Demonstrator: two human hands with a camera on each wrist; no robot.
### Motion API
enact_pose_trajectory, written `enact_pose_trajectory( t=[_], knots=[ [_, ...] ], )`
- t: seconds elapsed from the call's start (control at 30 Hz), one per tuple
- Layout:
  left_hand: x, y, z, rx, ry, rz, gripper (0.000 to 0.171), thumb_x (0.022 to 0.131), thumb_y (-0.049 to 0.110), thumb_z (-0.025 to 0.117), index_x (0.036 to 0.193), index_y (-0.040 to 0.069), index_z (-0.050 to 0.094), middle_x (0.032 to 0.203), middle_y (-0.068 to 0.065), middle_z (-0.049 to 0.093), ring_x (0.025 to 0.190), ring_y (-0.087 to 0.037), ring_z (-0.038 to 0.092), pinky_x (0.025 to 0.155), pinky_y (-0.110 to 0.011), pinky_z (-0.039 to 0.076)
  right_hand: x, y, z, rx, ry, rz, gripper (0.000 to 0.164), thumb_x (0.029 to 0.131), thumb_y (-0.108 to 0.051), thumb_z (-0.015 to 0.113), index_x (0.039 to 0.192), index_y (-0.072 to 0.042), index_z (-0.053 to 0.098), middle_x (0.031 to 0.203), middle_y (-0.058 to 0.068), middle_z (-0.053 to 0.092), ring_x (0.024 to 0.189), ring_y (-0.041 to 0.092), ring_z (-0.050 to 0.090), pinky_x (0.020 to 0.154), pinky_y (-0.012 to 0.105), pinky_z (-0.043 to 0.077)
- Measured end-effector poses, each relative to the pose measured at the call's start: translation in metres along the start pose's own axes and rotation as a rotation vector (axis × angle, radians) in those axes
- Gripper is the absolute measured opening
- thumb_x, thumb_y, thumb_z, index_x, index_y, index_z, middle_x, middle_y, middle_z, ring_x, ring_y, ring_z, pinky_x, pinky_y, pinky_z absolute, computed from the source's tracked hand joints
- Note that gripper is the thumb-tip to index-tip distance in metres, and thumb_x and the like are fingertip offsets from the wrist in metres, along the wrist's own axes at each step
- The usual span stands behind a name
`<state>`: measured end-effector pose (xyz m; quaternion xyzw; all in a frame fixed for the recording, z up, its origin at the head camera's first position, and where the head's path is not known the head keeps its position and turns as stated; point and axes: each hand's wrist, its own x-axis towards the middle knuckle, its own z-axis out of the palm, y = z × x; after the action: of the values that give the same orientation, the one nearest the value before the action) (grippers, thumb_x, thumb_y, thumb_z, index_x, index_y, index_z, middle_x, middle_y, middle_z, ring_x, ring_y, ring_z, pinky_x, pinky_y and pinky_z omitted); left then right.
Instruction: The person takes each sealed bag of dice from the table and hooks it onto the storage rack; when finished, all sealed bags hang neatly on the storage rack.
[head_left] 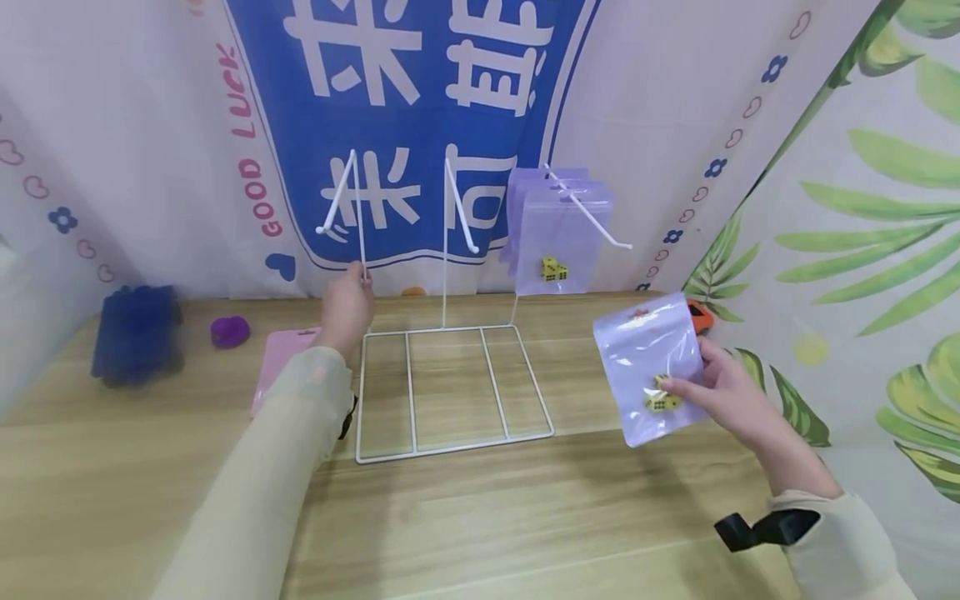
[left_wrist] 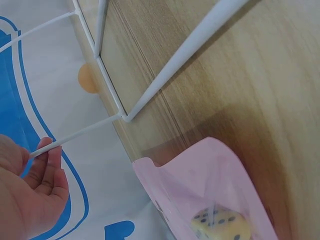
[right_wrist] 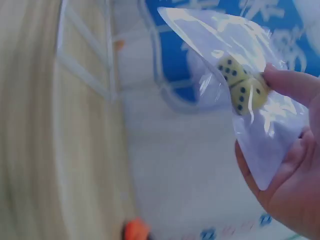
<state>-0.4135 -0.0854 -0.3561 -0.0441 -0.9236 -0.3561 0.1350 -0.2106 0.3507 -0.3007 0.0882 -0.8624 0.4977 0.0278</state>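
A white wire display rack [head_left: 414, 452] with three hooks stands on the wooden table. My left hand [head_left: 347, 310] grips its left upright; the left wrist view shows that wire [left_wrist: 82, 131] between thumb and fingers. In my right hand [head_left: 738, 396], a clear-fronted purple zip bag [head_left: 633, 354] is pinched between thumb and fingers, to the right of the rack. Yellow dice [head_left: 660, 403] with black dots lie inside it, also visible in the right wrist view. Several similar purple bags [head_left: 564, 237] hang from the rack's right hook [head_left: 592, 217]. The middle hook [head_left: 461, 208] and left hook [head_left: 335, 196] carry nothing.
Left of the rack lies a pink bag [head_left: 279, 360], with a yellow die [left_wrist: 221, 225] inside. Farther left are a small purple object [head_left: 229, 331] and a blurred dark blue item [head_left: 135, 333]. An orange-and-black object [head_left: 700, 317] is partly hidden behind the held bag. Printed cloths [head_left: 630, 100] hang behind.
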Motion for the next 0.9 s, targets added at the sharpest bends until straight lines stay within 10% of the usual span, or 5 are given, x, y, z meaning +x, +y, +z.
enact_pose_trajectory(
  t=[0.37, 0.9],
  knots=[
    [0.000, 0.000, 0.001, 0.019, 0.022, 0.014, 0.012, 0.098, 0.010, 0.037, 0.102, 0.003, 0.046, 0.085, -0.018, 0.058, 0.073, -0.031, 0.056, 0.064, -0.040, 0.048, 0.013, -0.073, 0.031, 0.239, 0.172, -0.244, 0.044, 0.086, 0.001, 0.059, 0.125, -0.008, 0.040, 0.102, 0.005, 0.058, 0.086, 0.013, 0.063, 0.069, 0.026, 0.053],
    [-0.001, 0.001, 0.000, 0.012, 0.015, -0.002, 0.014, 0.098, 0.010, 0.036, 0.103, 0.002, 0.046, 0.088, -0.018, 0.058, 0.073, -0.031, 0.055, 0.063, -0.039, 0.046, 0.038, -0.069, 0.048, 0.194, 0.201, -0.129, 0.044, 0.085, -0.007, 0.064, 0.121, -0.005, 0.039, 0.103, 0.008, 0.056, 0.088, 0.013, 0.060, 0.070, 0.025, 0.052]
  ],
)
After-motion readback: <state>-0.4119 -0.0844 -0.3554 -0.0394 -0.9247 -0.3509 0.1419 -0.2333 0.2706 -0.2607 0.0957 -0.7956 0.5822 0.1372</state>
